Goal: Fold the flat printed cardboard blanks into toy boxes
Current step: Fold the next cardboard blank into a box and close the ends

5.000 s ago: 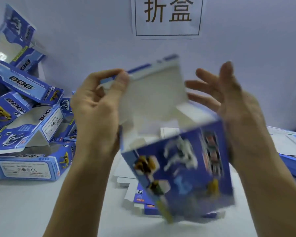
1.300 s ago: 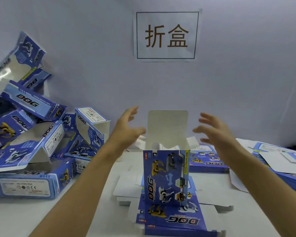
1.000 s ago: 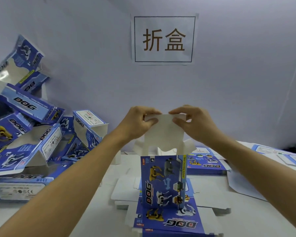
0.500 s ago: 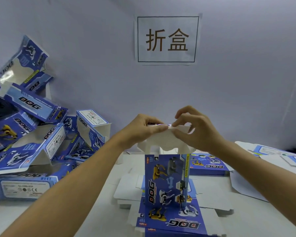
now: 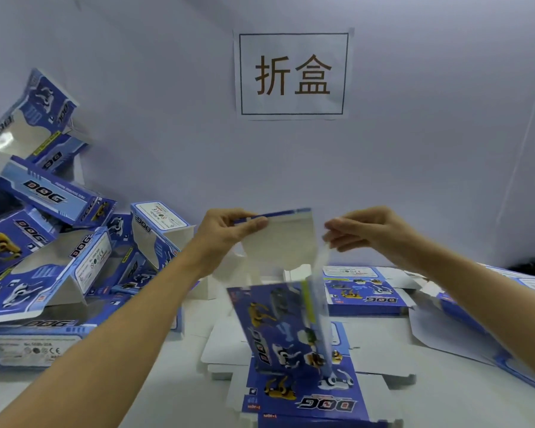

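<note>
Change: half a second ago both hands pinched the top flap close together; now they have drawn apart, the flap is raised again and the box leans left.
Left hand: the left hand (image 5: 229, 231) pinches the upper left edge of the flap between thumb and fingers.
Right hand: the right hand (image 5: 363, 231) has curled fingers beside the flap's right edge; whether they pinch the thin side tab below them cannot be told through the blur.
Task thing: the blue printed cardboard toy box with white inner faces (image 5: 286, 325) stands tilted on the stack of flat blue printed blanks (image 5: 309, 403) at centre, and its white top flap (image 5: 280, 242) is held up.
Done: a pile of folded blue boxes (image 5: 50, 242) lies heaped at left against the wall, so many seem finished; some in the heap show open ends.
Left: by these pictures, this box's top needs closing, and flat blanks wait under it and in a further stack of blanks (image 5: 360, 293) behind, with more at the right edge.
Edges: the pale wall with its paper sign of two characters (image 5: 292, 74) rises just behind the hands.
Room: bare white table (image 5: 464, 396) shows in front right; the left pile crowds that side.
</note>
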